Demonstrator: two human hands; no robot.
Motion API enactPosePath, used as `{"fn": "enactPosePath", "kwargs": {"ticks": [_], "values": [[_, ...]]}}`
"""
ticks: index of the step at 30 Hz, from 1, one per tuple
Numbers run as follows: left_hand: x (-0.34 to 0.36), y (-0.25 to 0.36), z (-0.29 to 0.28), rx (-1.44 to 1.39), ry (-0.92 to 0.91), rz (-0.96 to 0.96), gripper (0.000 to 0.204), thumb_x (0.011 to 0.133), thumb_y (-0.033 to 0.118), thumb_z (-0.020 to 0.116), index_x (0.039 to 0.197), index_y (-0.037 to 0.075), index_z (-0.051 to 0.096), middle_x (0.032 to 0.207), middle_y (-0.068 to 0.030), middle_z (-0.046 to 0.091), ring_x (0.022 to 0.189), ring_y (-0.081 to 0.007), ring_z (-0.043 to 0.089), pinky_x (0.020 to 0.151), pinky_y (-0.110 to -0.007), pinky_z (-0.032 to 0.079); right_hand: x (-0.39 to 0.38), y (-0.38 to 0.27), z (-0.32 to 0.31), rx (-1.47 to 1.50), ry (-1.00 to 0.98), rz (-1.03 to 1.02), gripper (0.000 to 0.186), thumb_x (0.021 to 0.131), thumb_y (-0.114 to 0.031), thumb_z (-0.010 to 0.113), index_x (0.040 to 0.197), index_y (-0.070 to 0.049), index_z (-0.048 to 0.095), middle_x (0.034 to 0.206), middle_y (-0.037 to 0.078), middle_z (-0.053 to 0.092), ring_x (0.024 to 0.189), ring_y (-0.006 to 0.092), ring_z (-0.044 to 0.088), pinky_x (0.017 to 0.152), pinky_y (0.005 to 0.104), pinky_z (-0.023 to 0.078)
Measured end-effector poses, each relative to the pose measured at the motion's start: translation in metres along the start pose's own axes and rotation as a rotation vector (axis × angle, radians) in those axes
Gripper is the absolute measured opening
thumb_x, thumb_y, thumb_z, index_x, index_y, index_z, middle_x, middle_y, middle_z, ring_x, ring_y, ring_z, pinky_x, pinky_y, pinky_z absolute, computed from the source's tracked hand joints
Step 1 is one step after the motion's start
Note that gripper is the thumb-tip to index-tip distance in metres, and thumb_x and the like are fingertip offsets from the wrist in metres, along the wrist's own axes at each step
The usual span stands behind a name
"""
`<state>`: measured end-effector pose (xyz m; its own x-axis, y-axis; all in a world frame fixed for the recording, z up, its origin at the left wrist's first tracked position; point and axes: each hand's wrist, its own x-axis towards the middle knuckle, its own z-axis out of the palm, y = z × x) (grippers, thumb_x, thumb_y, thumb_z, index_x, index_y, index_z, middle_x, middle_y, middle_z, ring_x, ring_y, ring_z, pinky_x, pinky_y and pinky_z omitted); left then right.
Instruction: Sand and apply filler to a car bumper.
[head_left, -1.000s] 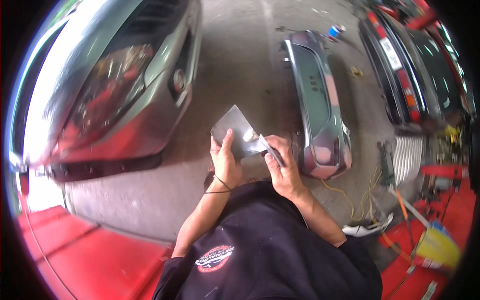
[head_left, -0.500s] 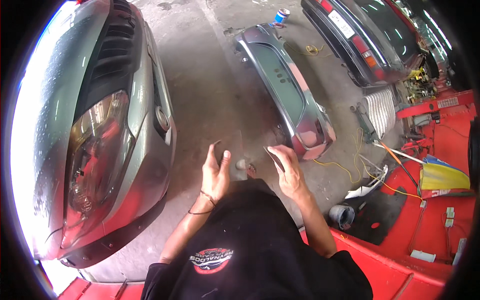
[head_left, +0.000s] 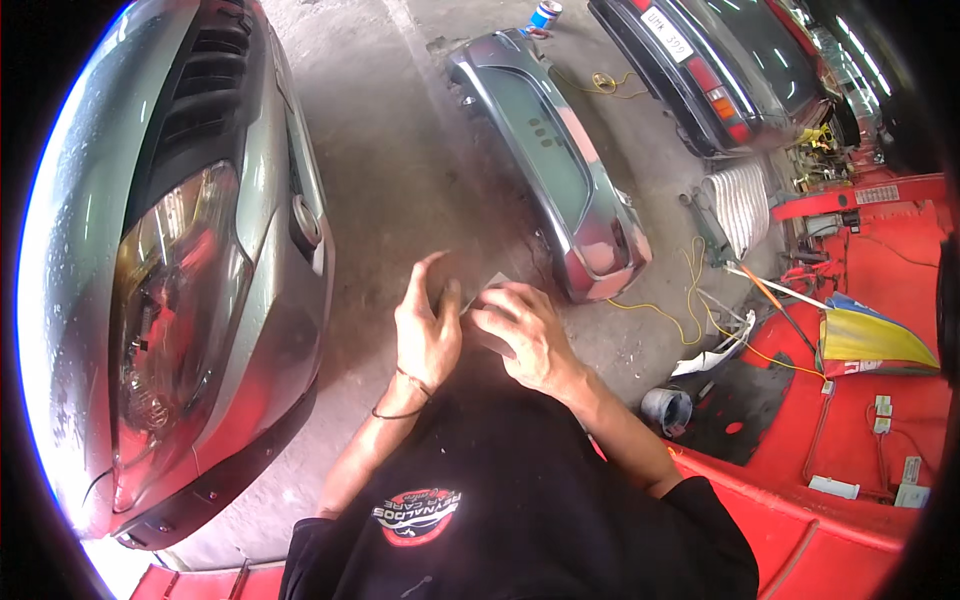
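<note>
My left hand and my right hand meet in front of my chest over the concrete floor. Between them they hold a thin grey sheet that looks like sandpaper; only its upper edge shows past my fingers. My left fingers curl up around its left side and my right fingers press on it from the right. A thin cord bracelet circles my left wrist. My black shirt fills the lower middle of the view.
A grey car front with headlight stands close on my left. A detached grey bumper lies on the floor ahead. A dark car is parked at the upper right. Yellow cable, a metal can and red floor panels lie at the right.
The view has swung so the grey car sits further left. The sheet was held up open and flat a second ago; now it is folded small between both hands.
</note>
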<state>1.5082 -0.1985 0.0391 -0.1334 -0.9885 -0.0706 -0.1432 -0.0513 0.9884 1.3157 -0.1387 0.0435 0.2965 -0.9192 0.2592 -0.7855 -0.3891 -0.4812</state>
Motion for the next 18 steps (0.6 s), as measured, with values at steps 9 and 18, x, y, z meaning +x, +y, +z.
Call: {"fn": "enactPosePath", "kwargs": {"ticks": [9, 18], "values": [[0.022, -0.022, -0.023, -0.555, 0.416, -0.123, 0.065, 0.118, 0.028, 0.074, 0.173, 0.004, 0.049, 0.148, -0.0142, 0.070, 0.134, -0.0271, 0.067, 0.121, -0.042, 0.052, 0.010, -0.018, -0.012, 0.171, 0.121, -0.133, 0.038, 0.101, -0.021, 0.087, 0.138, -0.026, 0.077, 0.145, 0.003, 0.067, 0.143, 0.0286, 0.063, 0.127, 0.0582, 0.041], [-0.036, -0.049, -0.007, -1.288, -0.089, -0.769, 0.039, 0.121, 0.050, 0.063, 0.120, 0.012, 0.072, 0.108, -0.0075, 0.077, 0.098, -0.0186, 0.078, 0.085, -0.035, 0.064, -0.005, -0.036, 0.006, 0.519, 0.145, -0.085, 0.049, 0.096, -0.043, 0.091, 0.139, -0.022, 0.079, 0.142, 0.006, 0.066, 0.145, 0.0376, 0.056, 0.126, 0.0563, 0.041]]}}
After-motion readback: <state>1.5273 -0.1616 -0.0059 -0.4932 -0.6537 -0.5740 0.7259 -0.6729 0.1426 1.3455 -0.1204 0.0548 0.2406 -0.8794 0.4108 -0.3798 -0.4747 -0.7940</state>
